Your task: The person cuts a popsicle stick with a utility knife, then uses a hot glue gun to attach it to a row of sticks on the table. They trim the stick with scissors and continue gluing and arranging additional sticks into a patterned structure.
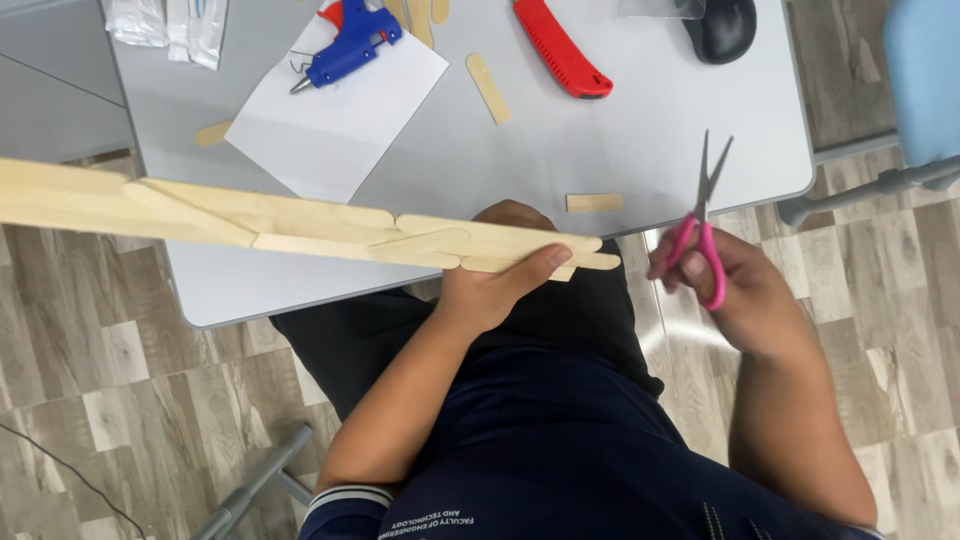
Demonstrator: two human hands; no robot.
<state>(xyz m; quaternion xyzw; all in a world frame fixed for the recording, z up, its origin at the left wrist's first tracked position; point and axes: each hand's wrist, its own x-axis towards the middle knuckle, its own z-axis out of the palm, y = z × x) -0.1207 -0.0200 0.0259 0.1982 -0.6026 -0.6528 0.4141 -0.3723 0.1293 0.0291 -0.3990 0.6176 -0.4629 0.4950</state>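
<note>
Left hand grips the near end of a long strip of wooden sticks glued end to end and overlapping; thumb lies along the top of the last stick, fingers wrapped beneath. The strip runs out to the left past the frame edge, held above the desk edge and the person's lap, roughly level. Right hand is closed around one pair of pink-handled scissors, fingers through the loops, blades pointing up and slightly parted, just right of the strip's end but not touching it. On the grey desk: one blue glue gun resting on one white sheet of paper; one red utility knife near the far edge; one black mouse at the top right. Loose single sticks counted: one lying diagonally between paper and knife, one short piece near the front edge, one poking out from the paper's left corner, and a few more at the top edge, count unclear. Clear plastic packets lie at the top left corner. Wood-pattern floor below; part of a blue chair at the right.
</note>
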